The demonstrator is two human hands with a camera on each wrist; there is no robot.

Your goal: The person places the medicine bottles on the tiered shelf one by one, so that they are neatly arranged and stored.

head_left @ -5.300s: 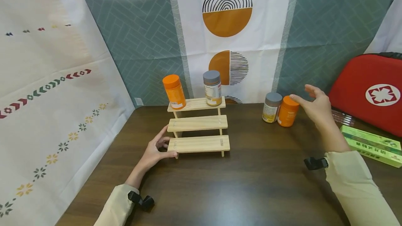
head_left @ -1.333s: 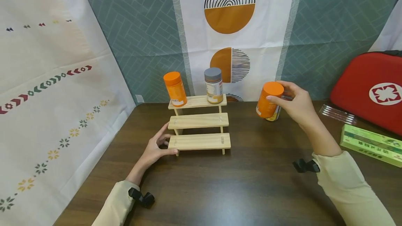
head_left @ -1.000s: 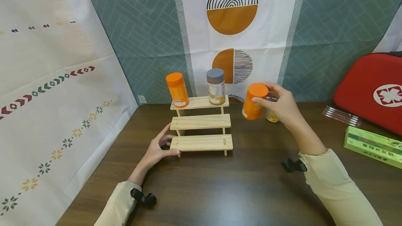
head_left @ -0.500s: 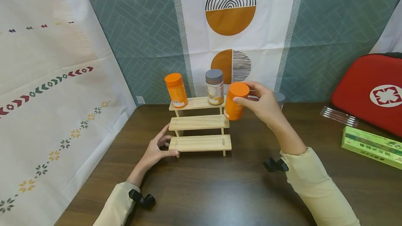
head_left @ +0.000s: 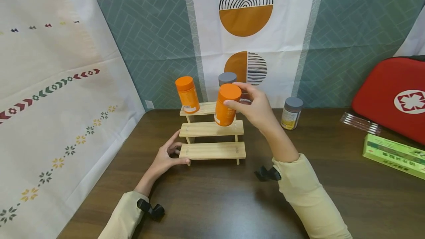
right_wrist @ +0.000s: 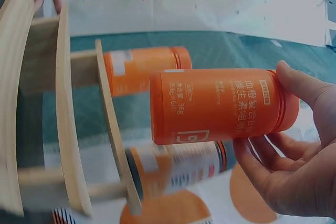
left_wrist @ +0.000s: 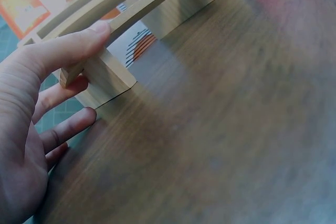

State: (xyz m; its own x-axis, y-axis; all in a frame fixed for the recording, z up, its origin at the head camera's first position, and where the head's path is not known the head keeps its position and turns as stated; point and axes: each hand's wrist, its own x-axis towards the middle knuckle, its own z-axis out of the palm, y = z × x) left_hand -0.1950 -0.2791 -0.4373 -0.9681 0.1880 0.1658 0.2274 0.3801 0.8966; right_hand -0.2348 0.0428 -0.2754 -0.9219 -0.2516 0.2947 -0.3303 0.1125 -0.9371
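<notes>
A small wooden three-step display rack (head_left: pixel 212 151) stands on the table. My left hand (head_left: pixel 165 156) grips the left end of its lowest step, thumb along the front edge and fingers at the side, as the left wrist view also shows. Upright in my right hand (head_left: pixel 255 105) is an orange pill bottle (head_left: pixel 227 108), pinched near its cap and held in the air over the middle step. Another orange bottle (head_left: pixel 187 94) sits at the left of the top step. Behind the held bottle, a grey-capped bottle (head_left: pixel 227 78) on that step is mostly hidden; the right wrist view shows its label (right_wrist: pixel 178 166).
A second grey-capped bottle (head_left: pixel 291 113) stands on the table right of the rack. Farther right lie a clear pack of swabs (head_left: pixel 361 123), a green box (head_left: pixel 393 154) and a red first-aid case (head_left: pixel 395 87). Patterned cloth (head_left: pixel 159 47) hangs behind the table.
My right hand has taken the orange bottle from beside the grey-capped one and carried it left to the rack. My left hand has stayed at the rack's lowest step.
</notes>
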